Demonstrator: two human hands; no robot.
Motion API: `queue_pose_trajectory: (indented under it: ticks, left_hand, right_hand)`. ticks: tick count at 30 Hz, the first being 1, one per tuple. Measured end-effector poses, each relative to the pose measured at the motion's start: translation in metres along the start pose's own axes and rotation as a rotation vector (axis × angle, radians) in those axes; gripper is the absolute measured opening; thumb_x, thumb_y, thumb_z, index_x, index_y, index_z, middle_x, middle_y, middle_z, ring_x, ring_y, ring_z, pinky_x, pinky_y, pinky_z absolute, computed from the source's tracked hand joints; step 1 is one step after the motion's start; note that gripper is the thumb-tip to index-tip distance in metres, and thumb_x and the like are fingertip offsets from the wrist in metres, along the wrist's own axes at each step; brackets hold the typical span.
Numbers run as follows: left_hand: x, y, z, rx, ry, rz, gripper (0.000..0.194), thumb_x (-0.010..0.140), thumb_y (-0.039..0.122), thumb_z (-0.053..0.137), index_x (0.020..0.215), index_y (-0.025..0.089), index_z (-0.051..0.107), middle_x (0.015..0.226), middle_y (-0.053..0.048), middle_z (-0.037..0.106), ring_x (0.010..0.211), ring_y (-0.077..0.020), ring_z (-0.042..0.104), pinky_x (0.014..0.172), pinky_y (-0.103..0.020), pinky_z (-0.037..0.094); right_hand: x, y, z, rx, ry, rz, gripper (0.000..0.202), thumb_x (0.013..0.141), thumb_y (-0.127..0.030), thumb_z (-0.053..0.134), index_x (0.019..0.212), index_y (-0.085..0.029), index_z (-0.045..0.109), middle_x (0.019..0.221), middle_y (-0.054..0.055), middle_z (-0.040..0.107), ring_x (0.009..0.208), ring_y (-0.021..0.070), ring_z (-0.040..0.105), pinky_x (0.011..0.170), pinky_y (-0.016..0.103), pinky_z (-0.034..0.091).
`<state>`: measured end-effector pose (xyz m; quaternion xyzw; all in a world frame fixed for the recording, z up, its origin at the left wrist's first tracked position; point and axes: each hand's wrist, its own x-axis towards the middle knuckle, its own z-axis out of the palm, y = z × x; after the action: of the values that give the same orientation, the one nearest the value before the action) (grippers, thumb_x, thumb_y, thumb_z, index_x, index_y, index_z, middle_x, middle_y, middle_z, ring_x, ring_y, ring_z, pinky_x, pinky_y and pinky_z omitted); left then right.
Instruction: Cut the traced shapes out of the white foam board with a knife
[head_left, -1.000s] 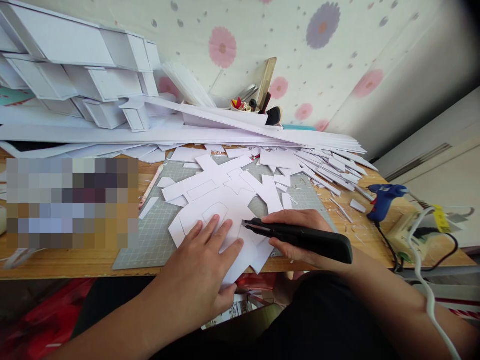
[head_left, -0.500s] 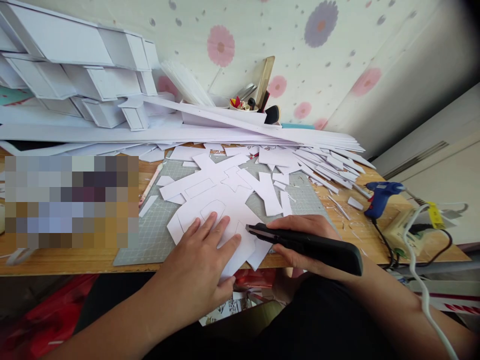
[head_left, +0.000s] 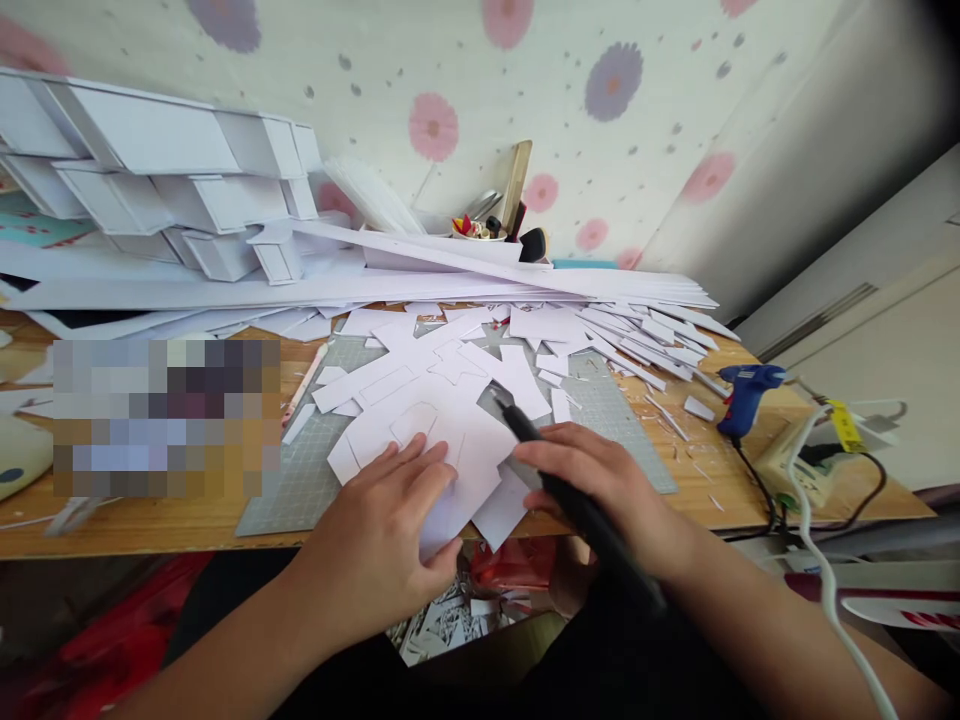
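A white board sheet with pencilled outlines lies over a grey cutting mat. My left hand presses on its lower left part, fingers spread and flat. To the right, my right hand is wrapped round a black utility knife. The knife's blade end points up and left, over the right side of the sheet; whether it touches the sheet cannot be made out. More white pieces lie behind the sheet, one with a star-like outline.
White strips and offcuts crowd the back right. A blue glue gun and a power strip stand at the right. A folded white board model fills the back left, near a tool cup.
The knife has swung steeper and its tip has moved up, off the cut spot near the sheet's right edge. My left fingers have drawn closer together. The view has tilted up slightly.
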<state>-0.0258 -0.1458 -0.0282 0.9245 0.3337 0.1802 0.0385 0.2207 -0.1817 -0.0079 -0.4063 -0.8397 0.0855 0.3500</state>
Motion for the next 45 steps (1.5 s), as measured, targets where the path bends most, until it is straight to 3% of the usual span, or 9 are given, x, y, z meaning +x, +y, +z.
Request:
queue_pose_trajectory:
  ticks: [4,9,12,15,18,21,26,33,45]
  left_hand:
    - [0.0,0.007,-0.005,-0.024,0.054,-0.014,0.044,0.074,0.025,0.054,0.116,0.012,0.051,0.118,-0.017,0.066,0.117,-0.0338,0.058,0.099,-0.049,0.049]
    - [-0.003,0.014,-0.017,-0.18,0.102,-0.036,0.045,0.076,0.026,0.058,0.118,0.019,0.047,0.122,-0.012,0.063,0.118,-0.0306,0.057,0.099,-0.047,0.047]
    - [-0.021,0.013,-0.02,-0.364,0.318,-0.12,0.03,0.08,0.023,0.06,0.109,0.024,0.051,0.109,-0.006,0.063,0.103,-0.0242,0.059,0.088,-0.04,0.05]
    - [-0.045,0.009,-0.011,-0.769,0.526,-0.34,0.019,0.09,0.026,0.052,0.072,0.023,0.046,0.065,0.002,0.047,0.062,-0.0142,0.05,0.055,-0.027,0.044]
    - [-0.052,0.009,0.006,-1.411,0.322,-0.639,0.042,0.092,0.049,0.047,0.062,0.019,0.046,0.052,0.004,0.039,0.042,-0.0083,0.033,0.04,-0.021,0.031]
    - [-0.035,0.013,0.012,-1.838,0.114,-0.846,0.043,0.087,0.059,0.052,0.09,0.017,0.063,0.065,-0.001,0.059,0.043,-0.0093,0.045,0.038,-0.021,0.038]
    - [0.008,0.021,-0.006,-2.163,0.306,-0.947,0.04,0.091,0.024,0.053,0.131,0.018,0.052,0.096,-0.008,0.072,0.078,-0.0206,0.069,0.062,-0.028,0.057]
    - [0.018,0.039,-0.016,-2.267,0.4,-0.75,0.071,0.085,0.007,0.055,0.148,0.027,0.031,0.128,-0.007,0.064,0.119,-0.0275,0.058,0.103,-0.041,0.046]
    - [0.016,0.06,-0.02,-2.352,0.35,-0.623,0.075,0.084,0.013,0.059,0.149,0.034,0.028,0.136,-0.004,0.057,0.128,-0.0286,0.049,0.108,-0.041,0.041]
  right_hand:
    - [0.012,-0.003,0.012,-0.158,-0.032,-0.208,0.031,0.093,-0.038,0.056,0.117,-0.018,0.056,0.107,0.015,0.062,0.108,0.0273,0.058,0.086,0.041,0.052]
    - [0.017,-0.002,0.019,-0.313,-0.012,-0.278,0.022,0.097,-0.016,0.04,0.109,-0.02,0.058,0.093,0.01,0.063,0.089,0.0209,0.062,0.093,0.044,0.049]
    - [0.016,0.001,0.02,-0.288,0.048,-0.315,0.021,0.095,-0.013,0.043,0.11,-0.019,0.056,0.091,0.009,0.062,0.087,0.0211,0.061,0.09,0.045,0.05]
    - [0.013,0.004,0.018,-0.264,0.131,-0.329,0.024,0.092,-0.01,0.046,0.113,-0.02,0.053,0.09,0.009,0.061,0.09,0.0226,0.059,0.083,0.043,0.051]
    - [0.011,0.006,0.015,-0.274,0.226,-0.336,0.028,0.09,-0.009,0.05,0.115,-0.021,0.051,0.089,0.008,0.06,0.089,0.023,0.057,0.077,0.041,0.051]
    - [0.011,0.005,0.013,-0.283,0.295,-0.349,0.03,0.088,-0.008,0.052,0.115,-0.021,0.05,0.089,0.009,0.06,0.087,0.0231,0.056,0.074,0.041,0.051]
    - [0.011,0.002,0.011,-0.331,0.357,-0.385,0.027,0.088,-0.007,0.051,0.111,-0.02,0.053,0.089,0.009,0.061,0.088,0.0232,0.057,0.074,0.043,0.051]
    - [0.006,-0.004,-0.002,-0.426,0.534,-0.334,0.026,0.085,-0.006,0.056,0.105,-0.022,0.054,0.088,0.006,0.062,0.094,0.023,0.058,0.089,0.056,0.046]
    - [0.005,-0.022,-0.023,-0.531,0.689,-0.337,0.015,0.088,-0.009,0.053,0.094,-0.022,0.054,0.092,0.004,0.068,0.095,0.0211,0.061,0.101,0.063,0.032]
